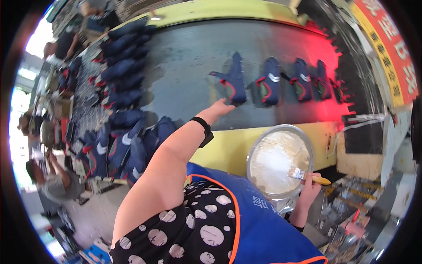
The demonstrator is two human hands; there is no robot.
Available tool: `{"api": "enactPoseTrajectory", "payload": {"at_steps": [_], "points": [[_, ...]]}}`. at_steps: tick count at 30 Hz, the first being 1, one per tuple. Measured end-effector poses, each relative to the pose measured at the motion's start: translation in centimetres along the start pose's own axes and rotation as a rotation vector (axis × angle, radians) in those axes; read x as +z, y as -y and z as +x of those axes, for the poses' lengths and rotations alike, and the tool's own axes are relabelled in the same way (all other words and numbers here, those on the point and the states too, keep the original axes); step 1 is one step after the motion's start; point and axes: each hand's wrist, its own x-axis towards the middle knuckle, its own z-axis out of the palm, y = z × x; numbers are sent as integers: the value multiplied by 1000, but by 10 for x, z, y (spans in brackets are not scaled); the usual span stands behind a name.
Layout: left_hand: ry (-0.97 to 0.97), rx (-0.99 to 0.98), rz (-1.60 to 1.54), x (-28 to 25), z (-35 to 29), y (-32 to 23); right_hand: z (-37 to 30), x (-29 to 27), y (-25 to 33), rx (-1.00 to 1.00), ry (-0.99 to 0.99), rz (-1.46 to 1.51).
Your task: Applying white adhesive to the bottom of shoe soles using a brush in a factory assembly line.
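Observation:
My left hand reaches over the near edge of the grey belt, fingers apart, with its fingertips by the heel end of a navy shoe upper. Whether they touch it, I cannot tell. That upper has red trim and its tongue sticks out to the left. In my right hand is a paintbrush with a wooden handle and metal ferrule. Its tip points into a round metal bowl of white paste, over the belt's near side.
More navy uppers run rightward along the belt into red light at a fringed opening. Piles of uppers stand left of it. A yellow rail edges the near side. Several people are at far left.

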Motion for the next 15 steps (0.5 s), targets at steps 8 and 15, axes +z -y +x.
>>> {"api": "enactPoseTrajectory", "payload": {"at_steps": [8,15], "points": [[-211,-88,-144,-174,-79,72,19,28,-3,-111,156,-45],[-1151,-24,-571,-355,-77,175,10,65,31,-158,199,-48]]}}
